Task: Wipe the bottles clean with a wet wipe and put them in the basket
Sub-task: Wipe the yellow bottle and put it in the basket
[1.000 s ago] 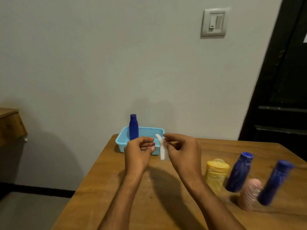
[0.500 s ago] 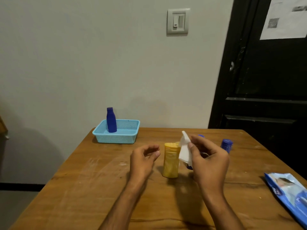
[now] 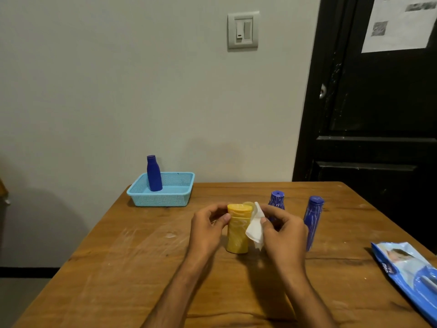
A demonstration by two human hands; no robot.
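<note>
Both my forearms reach in from six o'clock; my left hand point(image 3: 208, 227) curls its fingers at eleven o'clock, my right hand point(image 3: 282, 229) pinching closed at one o'clock.

The wooden table point(image 3: 118, 268) carries a blue basket point(image 3: 163, 197), yellow bottle point(image 3: 237, 235), two blue bottles point(image 3: 313, 221) (streaked white) and a wipes pack point(image 3: 411, 273).

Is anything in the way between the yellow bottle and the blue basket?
Nothing visible is. The yellow bottle stands between both hands, and only bare table lies between it and the basket at the far left. One blue bottle already stands in the basket's left part, leaving room beside it.
</note>
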